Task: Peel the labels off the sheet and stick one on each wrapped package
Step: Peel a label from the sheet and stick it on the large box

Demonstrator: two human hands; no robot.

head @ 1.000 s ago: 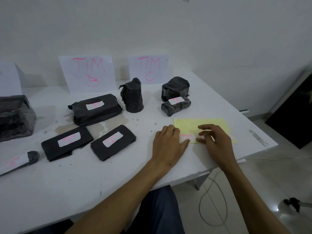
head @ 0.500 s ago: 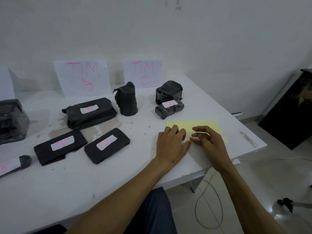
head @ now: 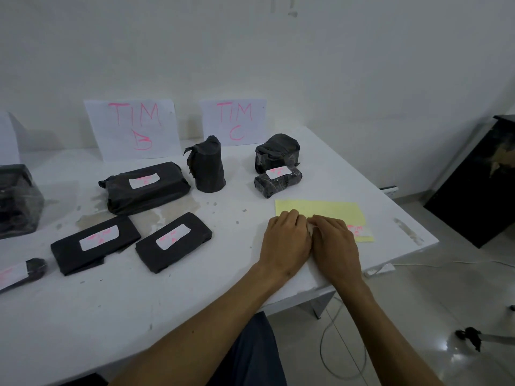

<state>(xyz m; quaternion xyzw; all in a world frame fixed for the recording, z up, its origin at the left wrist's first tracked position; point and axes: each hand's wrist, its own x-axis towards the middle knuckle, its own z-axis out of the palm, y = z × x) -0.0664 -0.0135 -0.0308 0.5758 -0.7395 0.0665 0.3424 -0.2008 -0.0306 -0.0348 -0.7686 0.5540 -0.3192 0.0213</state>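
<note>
Both hands on yellow sheet [head: 320, 208]: left hand [head: 287, 240] presses flat, right hand [head: 335, 243] pinches label [head: 308, 228] (grip partly hidden); another label [head: 359, 231] just right.

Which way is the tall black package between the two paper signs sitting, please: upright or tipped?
Upright: the tall black package stands on its wider base on the table.

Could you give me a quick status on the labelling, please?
Left hand and right hand together on yellow sheet, picking at a label. Upright package shows no label. Nothing in the way.
</note>
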